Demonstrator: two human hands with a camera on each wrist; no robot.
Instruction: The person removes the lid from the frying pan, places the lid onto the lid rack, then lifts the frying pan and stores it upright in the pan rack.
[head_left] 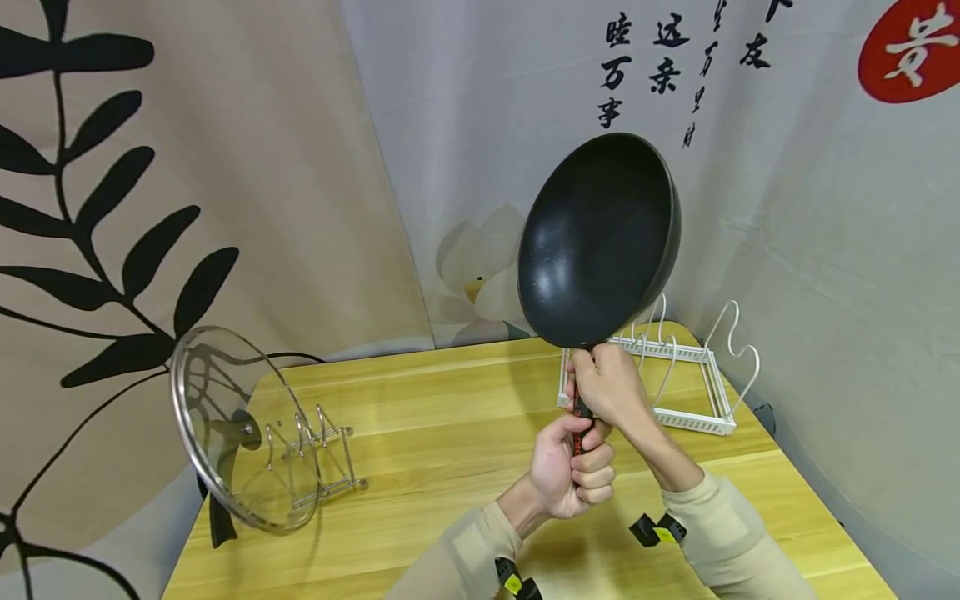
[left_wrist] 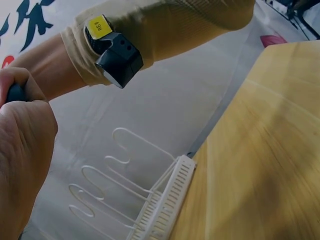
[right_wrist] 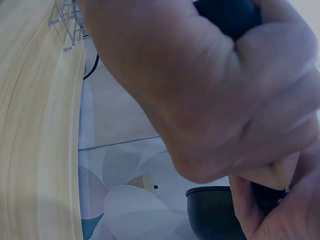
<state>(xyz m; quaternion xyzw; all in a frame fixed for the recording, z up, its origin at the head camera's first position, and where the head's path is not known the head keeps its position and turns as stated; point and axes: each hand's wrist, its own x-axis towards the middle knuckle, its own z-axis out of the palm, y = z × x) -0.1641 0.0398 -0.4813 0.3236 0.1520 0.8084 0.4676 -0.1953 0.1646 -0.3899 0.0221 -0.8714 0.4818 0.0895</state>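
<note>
A black wok (head_left: 600, 242) is held up over the table, tilted with its dark inside facing me. My right hand (head_left: 611, 387) grips its black handle (head_left: 579, 408) close to the pan body. Lower on the same handle, my left hand (head_left: 570, 471) wraps its fingers round the grip. The two hands sit one above the other, and they hide much of the handle. Part of the wok's outer wall (right_wrist: 215, 212) shows at the bottom of the right wrist view.
Behind my right hand, a white rack (head_left: 697, 421) with curved wire dividers stands at the table's back right. A glass lid (head_left: 178, 400) with a metal rim stands tilted at the left, beside a small metal wire rack (head_left: 352, 483). Printed curtains hang behind the wooden table (head_left: 420, 433).
</note>
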